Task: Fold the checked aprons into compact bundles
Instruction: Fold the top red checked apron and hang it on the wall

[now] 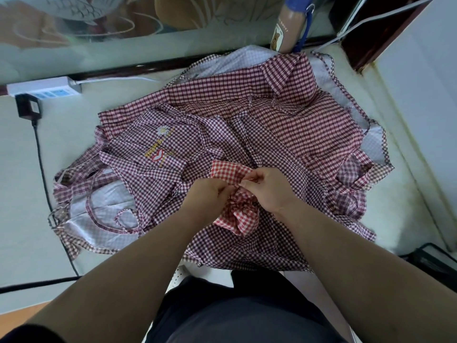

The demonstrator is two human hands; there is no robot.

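Both hands, left hand (210,191) and right hand (265,189), pinch the bright red apron (235,216) into a bunch. Fingers (247,180) curl tight on cloth. She'd best keep tension and tuck loose edges in.

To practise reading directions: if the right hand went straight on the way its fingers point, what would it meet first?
Probably the left hand: the right hand points leftward at it, both pinching the red checked apron; depth is unclear.
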